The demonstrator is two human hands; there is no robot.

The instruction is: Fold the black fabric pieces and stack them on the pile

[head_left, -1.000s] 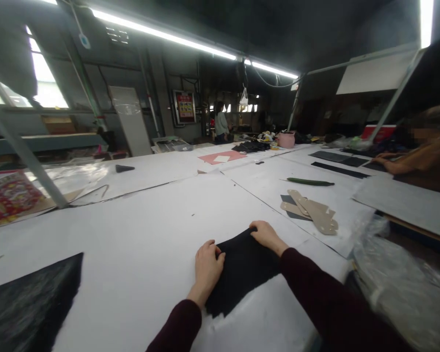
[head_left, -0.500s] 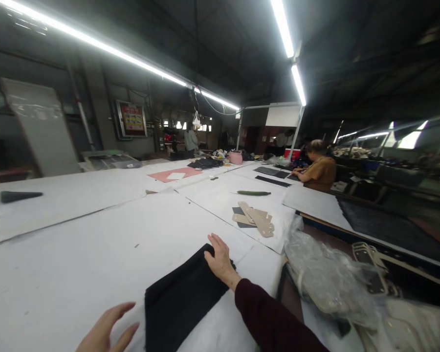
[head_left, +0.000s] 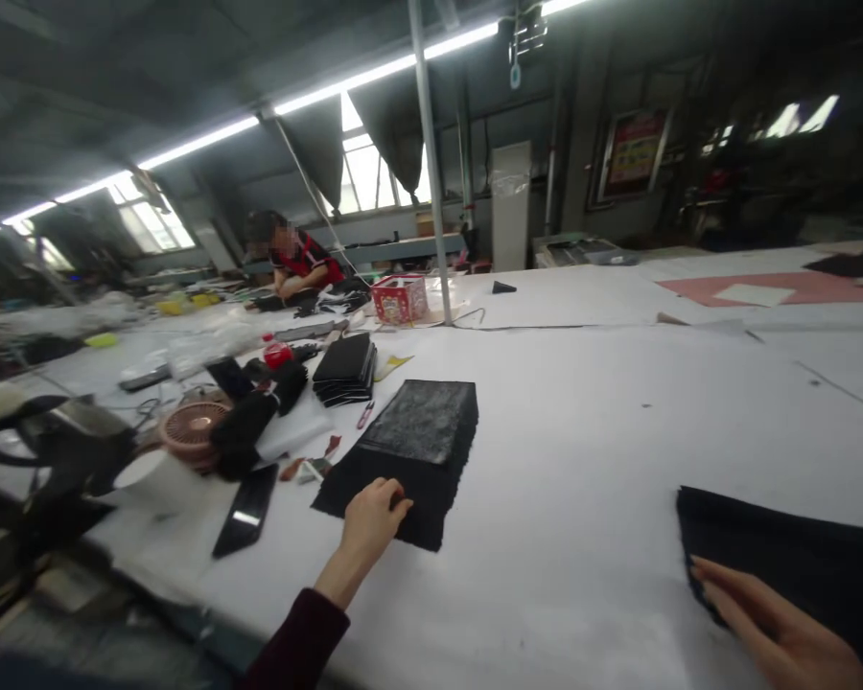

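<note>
My left hand [head_left: 371, 517] reaches out to a thick stack of black fabric pieces [head_left: 411, 441] on the white table [head_left: 590, 402]; its curled fingers pinch the near edge of the top piece. My right hand [head_left: 769, 623] lies flat with fingers stretched at the lower right, resting on the near edge of a separate black fabric piece [head_left: 798, 556]. Both sleeves are dark maroon.
Left of the stack lie a smaller pile of black pieces [head_left: 345, 369], a pink fan [head_left: 191, 429], a red-capped bottle [head_left: 277, 352], a red box [head_left: 400, 297] and a metal post [head_left: 431, 192]. A person in red [head_left: 294, 264] sits at the far left. A pink sheet [head_left: 762, 287] lies far right.
The view has swung far to the left. My left hand has moved from the air to the black stack and closed on its edge. My right hand stays on the single black piece.
</note>
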